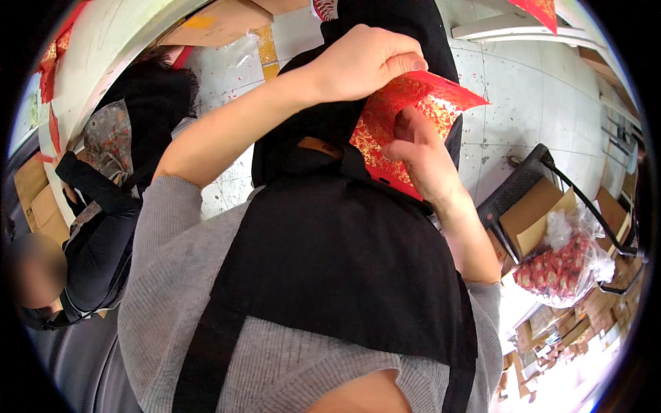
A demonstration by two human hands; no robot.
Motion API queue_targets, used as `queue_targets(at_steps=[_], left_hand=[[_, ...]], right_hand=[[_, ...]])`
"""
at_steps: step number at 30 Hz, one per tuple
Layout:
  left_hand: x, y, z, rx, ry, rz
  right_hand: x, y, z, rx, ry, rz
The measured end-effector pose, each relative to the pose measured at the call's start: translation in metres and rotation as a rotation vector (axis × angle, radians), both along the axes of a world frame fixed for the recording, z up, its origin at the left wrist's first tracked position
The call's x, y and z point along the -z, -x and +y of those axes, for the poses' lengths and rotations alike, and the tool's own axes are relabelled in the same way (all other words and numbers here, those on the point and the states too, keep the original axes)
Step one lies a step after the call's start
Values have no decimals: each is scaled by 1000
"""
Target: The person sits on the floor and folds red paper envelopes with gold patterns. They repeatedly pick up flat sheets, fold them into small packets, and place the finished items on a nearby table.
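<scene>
Gold-patterned red paper, apparently folded, sits between the wearer's hands, above the lap. The left grip is closed on its upper edge, thumb against bent fingers. The right grip lies over its patterned face, partly open with fingers curled; whether it pinches the paper cannot be told. Handling it well would seem to call for a light pinch near the edge on the left, so the sheet does not crease, while the right fingers work flat along the fold and keep the corners aligned.

Just below the grips lies a black apron over a grey ribbed sweater. Beyond them is a floor of pale tiles strewn with small red scraps. Left of the grips, another person in dark clothing sits near the pale edge of a bench, with a cardboard box past it. Well to the right stand more cartons and a clear plastic bag of red items.
</scene>
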State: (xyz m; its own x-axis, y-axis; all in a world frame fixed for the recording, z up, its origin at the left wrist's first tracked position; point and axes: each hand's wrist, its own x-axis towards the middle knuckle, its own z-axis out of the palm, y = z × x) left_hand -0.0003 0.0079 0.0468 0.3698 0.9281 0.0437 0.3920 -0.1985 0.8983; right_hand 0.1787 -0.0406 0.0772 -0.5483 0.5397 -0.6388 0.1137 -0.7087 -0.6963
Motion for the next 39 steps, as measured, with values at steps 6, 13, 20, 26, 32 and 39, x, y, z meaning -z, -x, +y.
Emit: queue_targets(at_steps=[6,13,20,26,32,39], left_hand=[[-4,3,-11,-36,41,18],[-15,6,-26,31,107,-86],[-4,16,-43,171,-189,-27],[0,12,-37,99,-115,-44],[0,3,-45,38,-210,26],[-2,-7,-52,-132,-182,95]], right_hand=[[19,4,-9,148,22,82],[5,-2,-22,127,105,291],[-1,-19,-13,-570,-879,-118],[-4,-15,2,-1165,-1620,-637],[-1,-19,4,-1485,-1771,-874],[-13,-41,-12,-1305,-1655,-871]])
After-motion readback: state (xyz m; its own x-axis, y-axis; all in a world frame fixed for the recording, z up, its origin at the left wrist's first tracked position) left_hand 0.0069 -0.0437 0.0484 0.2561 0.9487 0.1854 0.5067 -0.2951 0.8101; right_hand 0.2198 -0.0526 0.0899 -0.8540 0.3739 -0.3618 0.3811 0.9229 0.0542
